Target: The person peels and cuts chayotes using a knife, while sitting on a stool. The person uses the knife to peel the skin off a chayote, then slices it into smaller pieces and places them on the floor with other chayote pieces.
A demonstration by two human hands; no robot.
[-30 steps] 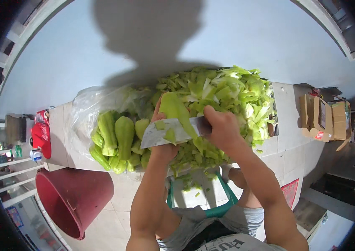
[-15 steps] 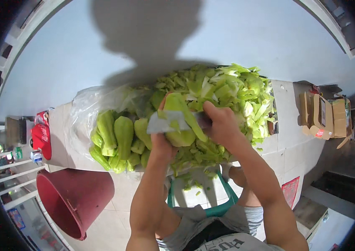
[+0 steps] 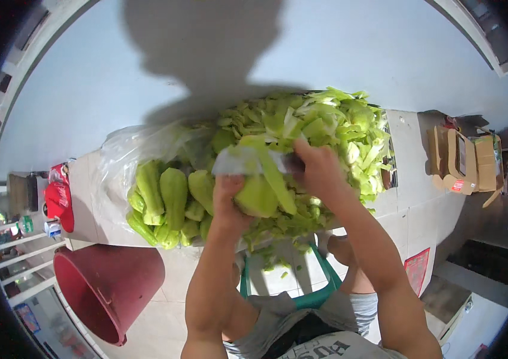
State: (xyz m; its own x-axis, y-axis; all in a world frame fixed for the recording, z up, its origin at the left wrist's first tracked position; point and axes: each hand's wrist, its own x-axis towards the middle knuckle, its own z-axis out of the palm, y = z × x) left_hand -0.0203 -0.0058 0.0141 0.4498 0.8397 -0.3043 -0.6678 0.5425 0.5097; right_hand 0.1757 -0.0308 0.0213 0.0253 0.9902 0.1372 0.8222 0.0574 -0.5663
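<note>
Gourd (image 3: 258,196), pale green and rounded, sits at the middle of the view, clasped from below by the left hand (image 3: 230,200), whose grip is closed around its lower left side. Across its top lies a broad knife blade (image 3: 236,161), pale and flat, with a long strip of green peel (image 3: 278,182) curling down over the gourd's front. The right hand (image 3: 320,170) is closed on the knife's handle end, just right of the gourd and above it, so the two hands nearly meet over the vegetable.

Behind and to the right of the hands rises a big heap of cut green pieces and peelings (image 3: 325,128), spread over the pale desk (image 3: 412,179). To the left, more whole gourds (image 3: 173,194) lie packed together in a clear plastic bag (image 3: 122,161), touching the heap's edge. Small green scraps (image 3: 278,263) lie scattered below the hands, above a green stool or frame (image 3: 320,293) at the person's lap. A dark red bucket (image 3: 107,287) stands on the floor at lower left, well apart from the gourd. Cardboard boxes (image 3: 466,161) rest at the far right, beyond the desk's end.
</note>
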